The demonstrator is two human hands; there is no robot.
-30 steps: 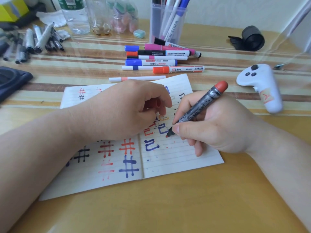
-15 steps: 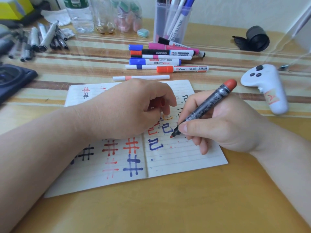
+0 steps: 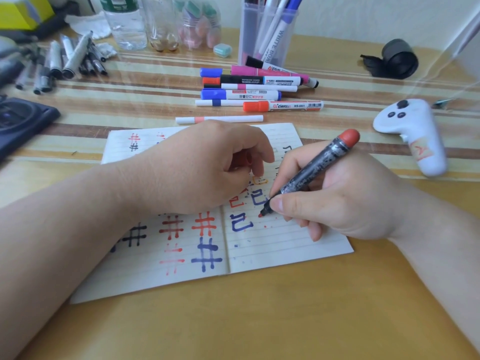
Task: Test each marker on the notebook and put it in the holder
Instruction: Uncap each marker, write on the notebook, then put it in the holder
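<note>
An open lined notebook [image 3: 272, 250] lies on the desk, covered with red, blue and black test marks. My right hand [image 3: 345, 201] grips a worn black marker with a red end [image 3: 315, 170], its red tip touching the right page. My left hand [image 3: 202, 167] rests on the notebook with its fingers curled round a red cap [image 3: 242, 161]. Several capped markers [image 3: 249, 94] lie in a row beyond the notebook. A clear holder [image 3: 265, 35] with several markers in it stands behind them.
A white controller [image 3: 415, 136] lies at the right. A pile of grey markers [image 3: 59, 63] sits at the far left, with a dark case [image 3: 20, 120] below it. Bottles [image 3: 127, 24] stand at the back. A black roll [image 3: 397, 58] sits far right.
The marker tip has shifted slightly down the right page. My left hand has stayed in place on the notebook, still holding the cap.
</note>
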